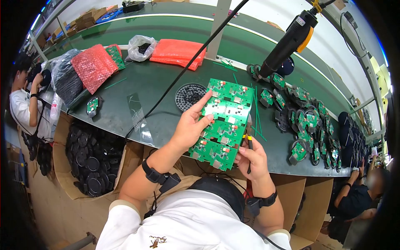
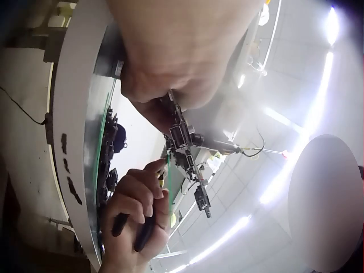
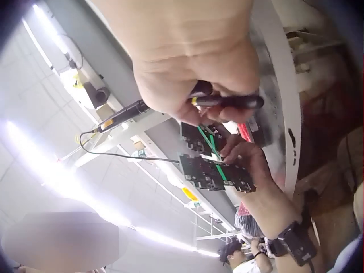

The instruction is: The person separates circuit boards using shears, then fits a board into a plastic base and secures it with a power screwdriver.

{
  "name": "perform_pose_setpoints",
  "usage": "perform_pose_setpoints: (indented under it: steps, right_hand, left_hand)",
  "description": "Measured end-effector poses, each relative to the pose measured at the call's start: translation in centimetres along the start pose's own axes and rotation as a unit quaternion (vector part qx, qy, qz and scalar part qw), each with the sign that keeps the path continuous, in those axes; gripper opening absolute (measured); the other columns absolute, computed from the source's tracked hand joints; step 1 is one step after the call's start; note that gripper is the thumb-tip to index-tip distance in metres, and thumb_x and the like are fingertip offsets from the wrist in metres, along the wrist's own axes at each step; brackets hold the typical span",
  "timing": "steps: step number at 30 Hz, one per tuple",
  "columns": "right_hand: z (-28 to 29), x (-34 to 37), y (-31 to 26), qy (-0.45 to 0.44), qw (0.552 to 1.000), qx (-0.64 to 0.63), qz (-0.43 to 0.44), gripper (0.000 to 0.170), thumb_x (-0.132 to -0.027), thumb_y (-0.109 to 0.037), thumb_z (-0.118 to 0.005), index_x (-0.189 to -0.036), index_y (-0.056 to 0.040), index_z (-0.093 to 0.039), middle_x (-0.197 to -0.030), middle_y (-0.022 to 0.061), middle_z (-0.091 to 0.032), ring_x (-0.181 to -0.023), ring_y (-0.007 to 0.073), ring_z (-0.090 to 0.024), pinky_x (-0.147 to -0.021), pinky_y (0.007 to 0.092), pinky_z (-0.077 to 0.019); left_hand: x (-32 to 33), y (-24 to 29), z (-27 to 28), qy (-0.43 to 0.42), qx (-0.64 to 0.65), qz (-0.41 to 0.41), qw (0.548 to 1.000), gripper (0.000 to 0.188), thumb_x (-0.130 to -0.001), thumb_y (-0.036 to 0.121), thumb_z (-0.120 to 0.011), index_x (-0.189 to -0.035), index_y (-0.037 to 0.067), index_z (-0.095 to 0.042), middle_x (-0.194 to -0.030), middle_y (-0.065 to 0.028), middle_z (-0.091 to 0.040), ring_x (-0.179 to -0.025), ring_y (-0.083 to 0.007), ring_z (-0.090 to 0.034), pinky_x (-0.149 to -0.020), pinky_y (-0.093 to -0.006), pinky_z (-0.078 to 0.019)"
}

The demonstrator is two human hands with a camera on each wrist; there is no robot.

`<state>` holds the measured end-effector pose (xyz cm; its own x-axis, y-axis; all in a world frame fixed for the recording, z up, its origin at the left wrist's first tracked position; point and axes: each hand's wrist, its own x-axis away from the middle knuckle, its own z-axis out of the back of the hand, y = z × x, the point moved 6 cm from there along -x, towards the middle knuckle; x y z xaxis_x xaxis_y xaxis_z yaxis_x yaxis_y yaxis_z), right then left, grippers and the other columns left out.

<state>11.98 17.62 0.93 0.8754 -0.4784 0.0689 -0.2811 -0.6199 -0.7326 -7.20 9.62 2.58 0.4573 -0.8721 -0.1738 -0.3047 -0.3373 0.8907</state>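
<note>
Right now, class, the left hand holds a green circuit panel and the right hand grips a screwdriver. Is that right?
No: the right hand grips pliers or cutters, not a screwdriver, as the head view shows. The left hand does hold the green circuit panel.

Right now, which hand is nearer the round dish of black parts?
Left: the left hand is close to the round dish; the right hand is farther, beyond the green board.

No lettering can be read for certain. In the head view, the brown embroidery (image 1: 157, 242) on the white T-shirt (image 1: 187, 214), bottom left of centre, and the pale label (image 1: 300, 21) on the electric screwdriver (image 1: 286, 44), upper right, are illegible.
</note>
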Motion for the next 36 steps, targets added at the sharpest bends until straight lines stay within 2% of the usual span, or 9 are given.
perform_pose_setpoints:
  steps: [1,2,4,13,19,26,32,34,36]
  right_hand:
    - [0.2,-0.2,-0.4,0.026,0.997,0.078,0.004,0.045,-0.096,-0.002,-0.059,-0.140,0.0024,-0.052,-0.102,0.0058,-0.064,-0.080,0.0121,-0.056,-0.069,0.0282,-0.0447]
    - [0.2,-0.5,-0.6,0.026,0.997,0.078,0.004,0.045,-0.096,-0.002,-0.059,-0.140,0.0024,-0.052,-0.102,0.0058,-0.064,-0.080,0.0121,-0.056,-0.069,0.0282,-0.0447]
    - [0.6,-1.1,-1.6,0.067,0.981,0.181,0.028,0.044,-0.096,0.001,-0.062,-0.139,-0.0001,-0.054,-0.095,0.0033,-0.060,-0.080,0.0130,-0.054,-0.070,0.0296,-0.0448]
    - [0.8,-2.6,-3.4,0.082,0.976,0.202,0.027,0.046,-0.095,0.001,-0.062,-0.140,0.0032,-0.054,-0.093,0.0011,-0.059,-0.076,0.0102,-0.053,-0.066,0.0275,-0.0439]
    - [0.6,-2.6,-3.2,0.108,0.969,0.220,0.020,0.046,-0.095,0.001,-0.062,-0.140,0.0027,-0.055,-0.093,-0.0002,-0.059,-0.074,0.0088,-0.051,-0.064,0.0259,-0.0416]
    - [0.5,-2.4,-2.5,0.083,0.989,0.127,0.000,0.032,-0.099,-0.004,-0.065,-0.131,-0.0008,-0.059,-0.089,-0.0021,-0.056,-0.068,0.0061,-0.044,-0.057,0.0234,-0.0359]
    - [-0.7,-1.8,-2.1,0.038,0.999,0.024,-0.001,0.023,-0.101,-0.008,-0.062,-0.124,-0.0057,-0.060,-0.085,-0.0035,-0.050,-0.068,0.0066,-0.042,-0.057,0.0240,-0.0353]
    - [-0.8,-1.8,-1.8,0.028,1.000,-0.004,0.004,0.022,-0.101,-0.009,-0.061,-0.123,-0.0068,-0.059,-0.084,-0.0039,-0.048,-0.068,0.0070,-0.042,-0.058,0.0246,-0.0359]
    - [-1.5,-1.9,-1.5,-0.039,0.994,-0.107,0.001,0.028,-0.102,-0.010,-0.059,-0.130,-0.0069,-0.057,-0.084,-0.0030,-0.045,-0.070,0.0083,-0.041,-0.060,0.0256,-0.0369]
  left_hand:
    - [-0.3,0.0,0.5,0.000,-0.037,-0.032,0.999,0.069,-0.102,-0.006,-0.057,-0.166,0.005,-0.032,-0.150,-0.0075,-0.057,-0.115,-0.0092,-0.059,-0.099,-0.0274,-0.0508]
    - [-0.3,0.1,0.5,0.001,-0.037,-0.032,0.999,0.069,-0.102,-0.006,-0.057,-0.166,0.005,-0.032,-0.150,-0.0075,-0.057,-0.115,-0.0092,-0.059,-0.099,-0.0274,-0.0508]
    - [-0.3,0.6,0.6,0.002,-0.052,-0.044,0.998,0.070,-0.102,-0.007,-0.057,-0.166,0.005,-0.033,-0.150,-0.0087,-0.057,-0.117,-0.0097,-0.059,-0.099,-0.0269,-0.0504]
    - [0.2,0.8,0.7,-0.012,-0.078,-0.047,0.996,0.070,-0.102,-0.004,-0.058,-0.166,0.006,-0.034,-0.151,-0.0080,-0.057,-0.124,-0.0109,-0.056,-0.106,-0.0266,-0.0455]
    - [0.2,0.9,0.6,-0.010,-0.072,-0.058,0.996,0.069,-0.102,-0.005,-0.058,-0.166,0.005,-0.034,-0.151,-0.0082,-0.056,-0.124,-0.0103,-0.056,-0.105,-0.0262,-0.0459]
    - [0.4,0.6,0.7,-0.011,-0.073,-0.030,0.997,0.071,-0.102,-0.005,-0.057,-0.167,0.006,-0.030,-0.155,-0.0064,-0.054,-0.117,-0.0076,-0.059,-0.100,-0.0247,-0.0492]
    - [1.0,-0.8,0.2,-0.015,0.016,0.032,0.999,0.071,-0.103,-0.003,-0.057,-0.168,0.008,-0.029,-0.154,-0.0080,-0.056,-0.119,-0.0086,-0.062,-0.102,-0.0262,-0.0508]
    - [1.1,-1.7,-0.1,-0.015,0.061,0.052,0.997,0.071,-0.105,0.003,-0.060,-0.168,0.016,-0.030,-0.131,-0.0005,-0.068,-0.095,-0.0024,-0.062,-0.076,-0.0206,-0.0534]
    - [1.0,-1.8,-0.7,-0.015,0.081,0.048,0.995,0.071,-0.105,0.005,-0.060,-0.169,0.016,-0.029,-0.131,-0.0023,-0.069,-0.099,-0.0041,-0.065,-0.079,-0.0225,-0.0564]
